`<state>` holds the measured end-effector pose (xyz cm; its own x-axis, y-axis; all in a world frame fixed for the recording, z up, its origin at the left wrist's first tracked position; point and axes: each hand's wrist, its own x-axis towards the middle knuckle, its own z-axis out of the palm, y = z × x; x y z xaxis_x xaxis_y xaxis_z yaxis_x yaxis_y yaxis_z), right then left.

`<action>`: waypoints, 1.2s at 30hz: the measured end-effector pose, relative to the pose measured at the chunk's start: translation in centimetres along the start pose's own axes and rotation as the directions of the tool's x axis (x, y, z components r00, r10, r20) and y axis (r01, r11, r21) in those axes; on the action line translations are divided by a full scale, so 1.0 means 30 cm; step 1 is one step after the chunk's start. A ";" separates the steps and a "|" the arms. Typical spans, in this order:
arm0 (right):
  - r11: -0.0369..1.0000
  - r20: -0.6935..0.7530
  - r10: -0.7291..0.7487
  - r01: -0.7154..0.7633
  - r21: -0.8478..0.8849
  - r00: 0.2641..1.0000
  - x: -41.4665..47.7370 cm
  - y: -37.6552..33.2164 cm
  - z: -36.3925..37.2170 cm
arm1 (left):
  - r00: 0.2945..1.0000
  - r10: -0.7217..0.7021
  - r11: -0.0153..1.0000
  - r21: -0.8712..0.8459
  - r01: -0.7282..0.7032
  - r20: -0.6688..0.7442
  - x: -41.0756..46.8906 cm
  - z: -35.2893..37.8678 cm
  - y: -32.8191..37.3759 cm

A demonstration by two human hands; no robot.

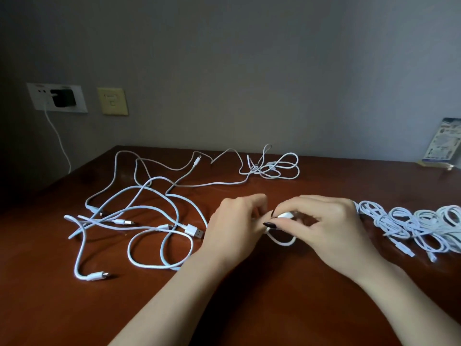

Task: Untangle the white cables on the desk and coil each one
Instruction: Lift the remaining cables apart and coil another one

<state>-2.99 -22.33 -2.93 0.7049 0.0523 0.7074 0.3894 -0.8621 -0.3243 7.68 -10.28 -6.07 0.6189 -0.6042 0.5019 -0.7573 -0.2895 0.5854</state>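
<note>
The room is dim and the colours are muted. The wall (249, 71) is lighter toward 2 o'clock and falls nearly black at 9 o'clock, so light seems to come from the right. A soft sheen lies on the bench (249, 308) around 10 o'clock, with no hard glare. Shadows beneath the cables (139, 213) are faint and soft-edged. The hands (282, 226) look slightly smeared at the fingertips. Detail is soft throughout. The bench's far edge bows with wide-angle distortion, and the card (444, 143) at 3 o'clock is too blurred to read.
</note>
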 end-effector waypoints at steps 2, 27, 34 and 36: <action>0.999 -0.079 0.043 -0.042 0.011 0.996 0.003 0.045 0.001 | 0.998 0.047 0.999 -0.007 -0.048 -0.034 -0.005 0.007 0.014; 0.078 0.476 0.675 -0.697 0.713 0.563 0.022 0.029 0.043 | 0.937 0.188 0.976 -0.054 -0.212 -0.294 -0.019 0.009 0.004; 0.169 0.340 0.644 -0.561 0.810 0.685 0.022 0.042 0.040 | 0.944 0.092 0.975 -0.162 -0.149 -0.315 -0.011 0.021 0.011; 0.259 0.288 0.639 -0.552 0.792 0.713 0.019 0.042 0.041 | 0.938 0.080 0.978 -0.157 -0.140 -0.338 -0.011 0.019 0.010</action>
<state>-1.36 -22.77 -3.71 0.9224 -0.3683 0.1159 0.1812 0.1477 -0.9723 7.12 -10.59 -6.44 0.5900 -0.3385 0.7330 -0.7945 -0.0818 0.6017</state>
